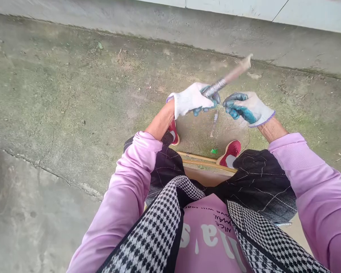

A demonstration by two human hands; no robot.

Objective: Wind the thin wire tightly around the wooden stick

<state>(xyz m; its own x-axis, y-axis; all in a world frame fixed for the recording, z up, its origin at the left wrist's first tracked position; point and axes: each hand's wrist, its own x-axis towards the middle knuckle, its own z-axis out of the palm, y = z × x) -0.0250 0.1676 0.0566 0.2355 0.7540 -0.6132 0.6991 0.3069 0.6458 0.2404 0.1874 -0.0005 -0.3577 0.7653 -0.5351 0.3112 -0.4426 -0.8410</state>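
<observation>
Holding a threaded rod [227, 79] clenched in the left grip [191, 99], the person kept the right grip [246, 107] loosely curled, empty, just beside it.

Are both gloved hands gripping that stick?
No, only the left hand is closed around the stick; the right hand is beside it with fingers curled, not touching it.

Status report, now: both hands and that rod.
Left hand gloved, fingers shut on the rod, which angles up and to the right. Right hand gloved, fingers curled, clear of it. Thin stick on the concrete ground below.
</observation>
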